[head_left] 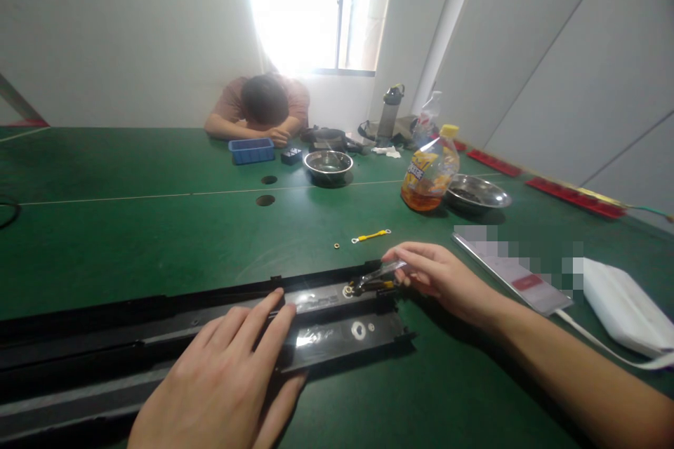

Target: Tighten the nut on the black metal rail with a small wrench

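On my feed I have the right grip [442,273] clenched on a slim silver wrench [380,271], thumb and fingers pinching the end of its handle. The wrench's head sits at a small ring-shaped fitting [348,290] near the right-hand end of a long black channel piece [326,347], which lies across the near side of the green counter [131,245] and runs out of my view at the left. My left grip [226,372] is released, fingers stretched over the channel piece and touching it, thumb along the near side.

Just beyond that end I see a small brass-coloured nut [336,245] and, near it, a yellow lead [371,236] with a ring lug at each tip. To the right of my right grip lie a phone [510,270] with a white cable [592,340] and a white block [626,305]. Farther off stand a yellow-capped bottle [429,172] with amber liquid, two steel bowls [327,177] and a blue bin [251,151]. Across the counter a person [263,109] rests head down on folded arms.
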A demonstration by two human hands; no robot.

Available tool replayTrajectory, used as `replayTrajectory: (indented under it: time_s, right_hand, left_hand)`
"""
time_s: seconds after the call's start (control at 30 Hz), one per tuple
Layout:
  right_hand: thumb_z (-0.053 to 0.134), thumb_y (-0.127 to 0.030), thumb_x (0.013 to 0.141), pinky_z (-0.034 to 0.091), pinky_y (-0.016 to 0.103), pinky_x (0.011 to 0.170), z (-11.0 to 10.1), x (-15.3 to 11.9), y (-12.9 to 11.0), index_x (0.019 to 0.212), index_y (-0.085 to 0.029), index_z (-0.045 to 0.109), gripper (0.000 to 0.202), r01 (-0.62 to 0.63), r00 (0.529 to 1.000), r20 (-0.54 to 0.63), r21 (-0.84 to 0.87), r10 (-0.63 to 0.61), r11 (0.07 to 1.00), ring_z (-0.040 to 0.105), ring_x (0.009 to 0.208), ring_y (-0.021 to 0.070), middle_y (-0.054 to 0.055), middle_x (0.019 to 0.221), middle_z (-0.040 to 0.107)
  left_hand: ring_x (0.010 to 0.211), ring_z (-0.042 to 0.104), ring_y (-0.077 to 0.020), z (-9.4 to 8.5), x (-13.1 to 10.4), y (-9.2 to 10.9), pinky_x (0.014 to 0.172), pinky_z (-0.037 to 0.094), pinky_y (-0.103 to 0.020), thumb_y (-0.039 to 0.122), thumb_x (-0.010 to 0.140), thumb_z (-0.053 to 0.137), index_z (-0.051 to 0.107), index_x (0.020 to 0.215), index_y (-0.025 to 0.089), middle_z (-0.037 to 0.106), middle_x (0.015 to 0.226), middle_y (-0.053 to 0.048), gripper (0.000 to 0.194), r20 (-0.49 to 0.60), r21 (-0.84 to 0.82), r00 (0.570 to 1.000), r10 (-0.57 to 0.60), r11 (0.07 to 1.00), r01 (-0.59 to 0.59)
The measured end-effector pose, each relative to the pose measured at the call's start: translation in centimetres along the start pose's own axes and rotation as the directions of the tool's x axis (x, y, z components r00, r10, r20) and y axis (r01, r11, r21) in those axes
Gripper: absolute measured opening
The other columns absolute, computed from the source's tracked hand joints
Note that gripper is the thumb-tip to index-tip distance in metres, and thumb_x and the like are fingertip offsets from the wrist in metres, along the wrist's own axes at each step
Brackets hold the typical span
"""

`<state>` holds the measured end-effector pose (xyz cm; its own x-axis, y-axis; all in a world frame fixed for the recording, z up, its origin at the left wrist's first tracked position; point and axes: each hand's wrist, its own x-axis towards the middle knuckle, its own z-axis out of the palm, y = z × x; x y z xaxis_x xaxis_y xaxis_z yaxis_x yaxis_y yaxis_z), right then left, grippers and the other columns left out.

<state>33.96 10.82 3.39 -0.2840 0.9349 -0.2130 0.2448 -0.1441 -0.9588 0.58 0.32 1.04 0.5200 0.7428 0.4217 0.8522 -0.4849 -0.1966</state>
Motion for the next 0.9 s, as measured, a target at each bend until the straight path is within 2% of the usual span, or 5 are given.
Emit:
replayTrajectory:
  time_s: [0.17,0.3,0.57,0.77,0.9]
  right_hand:
    - [0.057,-0.048,0.101,0.049,0.036,0.074,0.7,-0.9,-1.4,0.102,-0.022,0.074,0.03,0.087,0.982,-0.101,-0.504,-0.159,0.859,0.069,0.09,0.0264,0.011,0.103,0.077]
    - [0.053,-0.044,0.103,0.043,0.036,0.069,0.8,-1.2,-1.7,0.085,-0.02,0.066,0.032,-0.047,0.983,-0.152,-0.747,-0.102,0.663,0.064,0.077,0.0247,0.009,0.086,0.073]
    - [0.057,-0.077,0.094,0.019,0.026,0.047,0.2,-0.6,-0.3,0.073,-0.024,0.046,0.058,-0.181,0.982,-0.1,-0.259,0.16,0.949,0.026,0.048,0.0093,-0.009,0.058,0.032]
    - [0.043,-0.079,0.1,0.022,0.027,0.047,1.3,-0.6,0.1,0.063,-0.022,0.046,0.068,-0.107,0.994,-0.016,-0.146,0.106,0.983,0.036,0.044,0.0092,-0.002,0.05,0.051]
    - [0.044,-0.075,0.102,0.03,0.027,0.051,1.6,-0.5,0.3,0.062,-0.022,0.049,0.066,-0.044,0.997,-0.064,-0.16,0.034,0.986,0.04,0.046,0.0105,-0.003,0.05,0.049]
  left_hand:
    - [0.111,0.07,-0.0289,0.1,0.0,0.0,0.091,0.056,-0.045,0.054,0.09,0.063,0.06,0.143,0.023,0.069,0.144,-0.009,0.061,-0.005,-0.01,1.0,-0.007,1.0,0.007]
    - [0.112,0.07,-0.0292,0.0,0.0,0.1,0.091,0.057,-0.046,0.054,0.091,0.062,0.059,0.144,0.023,0.068,0.145,-0.008,0.062,0.0,-0.013,1.0,-0.014,1.0,0.014]
    - [0.112,0.07,-0.0294,-0.2,0.3,0.1,0.09,0.059,-0.047,0.055,0.091,0.063,0.061,0.141,0.021,0.07,0.142,-0.01,0.061,-0.019,-0.004,1.0,0.001,1.0,-0.001]
    - [0.112,0.07,-0.0288,-0.2,0.2,0.1,0.089,0.06,-0.046,0.055,0.091,0.062,0.061,0.142,0.022,0.07,0.142,-0.01,0.061,-0.006,-0.014,1.0,-0.004,1.0,0.003]
    - [0.113,0.07,-0.0294,-0.2,0.1,0.1,0.091,0.059,-0.047,0.056,0.091,0.062,0.06,0.143,0.021,0.069,0.143,-0.01,0.062,-0.013,-0.007,1.0,-0.006,1.0,0.006]
